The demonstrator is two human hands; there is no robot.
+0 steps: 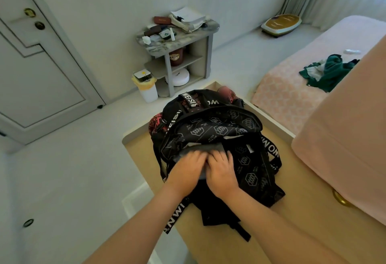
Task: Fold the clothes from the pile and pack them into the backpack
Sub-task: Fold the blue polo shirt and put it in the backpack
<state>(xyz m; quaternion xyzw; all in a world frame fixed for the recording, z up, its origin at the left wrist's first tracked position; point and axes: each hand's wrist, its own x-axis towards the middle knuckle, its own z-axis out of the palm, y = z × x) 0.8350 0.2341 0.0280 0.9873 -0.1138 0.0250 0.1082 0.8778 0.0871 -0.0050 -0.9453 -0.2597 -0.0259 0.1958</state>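
The grip is flat and open. The left hand (189, 167) and the right hand (222, 171) lie side by side, fingers spread out, and press down on a grey cloth (196, 148). Neither hand pinches anything. The picture is a bit blurry at the fingertips.

The grey cloth sits in the mouth of the black backpack (219, 125), half tucked in. It looks soft and light, so I think it will squash down with an easy push. It could also come unfolded, so flat palms on top seem best.

The backpack is floppy too. Its sides sag, so 1 hand may need to hold the rim open.

The backpack lies on a tan desk (271, 232), with 1 strap hanging over the near edge. More clothes, green and white, wait in a pile (328, 71) on the pink bed (288, 96), well apart. A cluttered small shelf (177, 36), a bin (147, 88) and a door (31, 65) are farther off.
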